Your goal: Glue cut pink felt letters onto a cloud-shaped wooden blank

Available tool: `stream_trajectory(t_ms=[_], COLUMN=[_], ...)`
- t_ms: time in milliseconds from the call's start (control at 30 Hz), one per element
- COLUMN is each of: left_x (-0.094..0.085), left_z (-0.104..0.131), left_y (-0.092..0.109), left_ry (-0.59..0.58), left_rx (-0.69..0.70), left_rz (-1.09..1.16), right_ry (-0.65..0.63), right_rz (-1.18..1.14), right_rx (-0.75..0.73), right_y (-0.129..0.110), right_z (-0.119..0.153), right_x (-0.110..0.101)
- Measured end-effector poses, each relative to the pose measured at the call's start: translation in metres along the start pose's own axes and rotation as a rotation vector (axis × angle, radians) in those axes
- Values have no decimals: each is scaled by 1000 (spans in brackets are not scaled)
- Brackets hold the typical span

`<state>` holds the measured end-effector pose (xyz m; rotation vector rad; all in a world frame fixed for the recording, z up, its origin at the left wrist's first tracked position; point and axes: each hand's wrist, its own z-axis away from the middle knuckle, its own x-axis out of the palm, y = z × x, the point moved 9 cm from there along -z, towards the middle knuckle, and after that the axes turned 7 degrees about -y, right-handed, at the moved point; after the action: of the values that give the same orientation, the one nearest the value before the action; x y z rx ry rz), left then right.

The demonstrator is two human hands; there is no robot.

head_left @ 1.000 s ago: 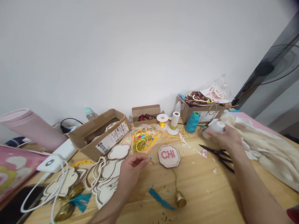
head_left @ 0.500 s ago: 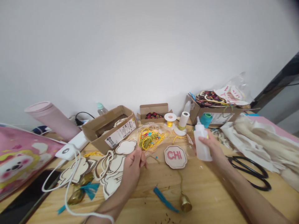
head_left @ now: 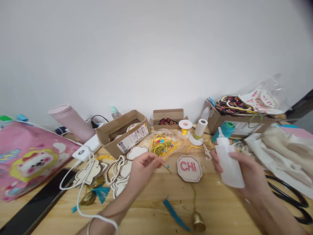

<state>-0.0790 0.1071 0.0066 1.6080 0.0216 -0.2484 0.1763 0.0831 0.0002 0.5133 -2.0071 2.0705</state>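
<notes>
- White bottle (head_left: 229, 164): held in the right hand (head_left: 253, 174), a little tilted.
- Left hand (head_left: 143, 169): narrow, beside the cord (head_left: 168, 169); if it grips this, I cannot tell.
- Plaque (head_left: 189, 174): on the table (head_left: 139, 217), between the hands.

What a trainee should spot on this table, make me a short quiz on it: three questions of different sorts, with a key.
1. Multiple choice. What holds the white squeeze bottle?
A) the left hand
B) the right hand
C) both hands together

2. True or false. In the picture, the gold bell lies lower than the scalloped plaque.

3. Fill in the blank. The pink letters on the plaque read ____.

Key:
1. B
2. True
3. CHI
</notes>
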Motion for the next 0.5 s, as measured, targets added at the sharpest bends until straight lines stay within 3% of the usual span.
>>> stream_trajectory(t_ms=[133,267,400,500], left_x=[10,34,44,46], left_z=[-23,-49,-77,-90], left_y=[19,19,9,6], left_ry=[-195,-364,-319,-299], left_rx=[200,372,398,392], left_rz=[-379,-754,-1050,-1124], right_ry=[80,126,130,162], right_rz=[294,441,442,410], right_rx=[-116,-166,-170,-178], right_y=[-16,-19,-16,-16], right_z=[3,1,3,6], right_x=[4,7,6,0])
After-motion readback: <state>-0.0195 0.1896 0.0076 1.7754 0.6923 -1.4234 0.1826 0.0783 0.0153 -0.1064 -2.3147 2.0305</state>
